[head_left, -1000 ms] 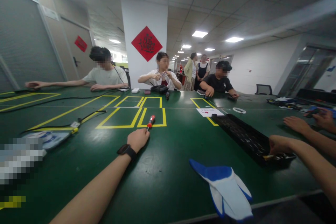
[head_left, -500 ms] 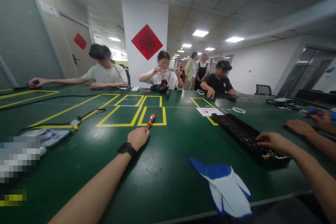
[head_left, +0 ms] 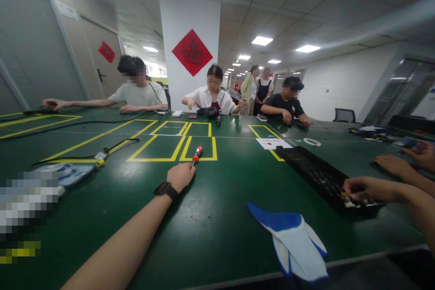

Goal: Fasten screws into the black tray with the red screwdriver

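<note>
My left hand (head_left: 181, 176), with a dark watch on its wrist, rests on the green table, closed around the shaft end of a screwdriver (head_left: 197, 152). The red handle points away from me. On the right, my right hand (head_left: 369, 189) is over the near end of a long black tray (head_left: 311, 172). Its thumb and fingers pinch a small brass-coloured part (head_left: 345, 196), too small to name more exactly. Dark and light bits lie in the tray under this hand, partly hidden by it.
A blue-and-white work glove (head_left: 295, 240) lies near the front edge. Beyond the tray are a white paper (head_left: 273, 143) and a white ring (head_left: 311, 142). A black cable (head_left: 118, 145) crosses the left side. Another person's hands (head_left: 390, 163) are at the right; several people sit opposite.
My right hand has moved nearer along the tray and closed on the brass-coloured part. My left hand keeps the screwdriver in place. Across the table, a person has lowered a clear object.
</note>
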Demonstrator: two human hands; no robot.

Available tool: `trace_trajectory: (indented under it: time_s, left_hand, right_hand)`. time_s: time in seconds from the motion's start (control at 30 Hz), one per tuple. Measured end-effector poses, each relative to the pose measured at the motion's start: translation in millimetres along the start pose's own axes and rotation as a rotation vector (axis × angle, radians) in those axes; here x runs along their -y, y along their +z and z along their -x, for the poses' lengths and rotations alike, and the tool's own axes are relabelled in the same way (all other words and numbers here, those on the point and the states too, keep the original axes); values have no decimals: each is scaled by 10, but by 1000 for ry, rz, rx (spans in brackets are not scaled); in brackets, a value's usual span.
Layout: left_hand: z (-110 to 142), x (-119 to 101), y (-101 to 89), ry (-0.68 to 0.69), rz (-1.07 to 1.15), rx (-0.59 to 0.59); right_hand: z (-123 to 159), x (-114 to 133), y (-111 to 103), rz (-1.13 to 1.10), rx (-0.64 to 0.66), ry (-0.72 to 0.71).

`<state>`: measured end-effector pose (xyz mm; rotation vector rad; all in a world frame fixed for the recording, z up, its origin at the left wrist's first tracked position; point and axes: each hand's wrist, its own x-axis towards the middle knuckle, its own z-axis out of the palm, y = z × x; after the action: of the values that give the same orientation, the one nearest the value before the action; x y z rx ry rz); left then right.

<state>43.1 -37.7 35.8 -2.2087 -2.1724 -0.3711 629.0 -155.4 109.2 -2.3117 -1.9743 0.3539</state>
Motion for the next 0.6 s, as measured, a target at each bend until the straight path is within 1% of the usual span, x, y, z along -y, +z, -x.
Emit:
trace_trajectory:
  time_s: [0.03, 0.07, 0.1, 0.13, 0.2, 0.23, 0.27, 0.3, 0.33, 0.37, 0.43, 0.47, 0.53, 0.6]
  left_hand:
    - [-3, 1, 2, 2, 1, -2]
    - [-5, 1, 4, 4, 2, -1]
    - [-7, 2, 6, 3, 3, 2]
    - [-9, 2, 9, 4, 3, 5]
    - [-10, 3, 16, 5, 3, 4]
    - [-10, 3, 20, 6, 2, 2]
    - [-10, 4, 24, 7, 1, -1]
    - [-9, 5, 27, 9, 1, -6]
    - [-9, 6, 30, 11, 1, -7]
    - [-8, 8, 32, 14, 3, -9]
    - [-7, 11, 34, 17, 6, -10]
    - [-7, 13, 33, 16, 7, -8]
    - [-9, 19, 33, 12, 3, -11]
    - [-14, 24, 37, 12, -2, -13]
  right_hand:
    - [-30, -7, -20, -105, 149, -77]
    - [-64, -12, -32, -185, 206, -115]
    - [-104, -18, -36, -219, 216, -135]
    - [-148, -24, -32, -220, 204, -147]
    - [-252, -49, -7, -142, 174, -159]
    - [-313, -70, 9, -84, 121, -164]
    - [-377, -97, 23, -18, 32, -158]
    - [-445, -128, 34, 44, -76, -116]
    - [-513, -160, 44, 89, -149, -67]
    - [-579, -192, 53, 114, -195, -4]
    - [-692, -241, 78, 110, -219, 143]
    - [-734, -256, 96, 99, -217, 182]
    - [-786, -259, 145, 71, -189, 222]
    - [-801, -227, 203, 45, -157, 218]
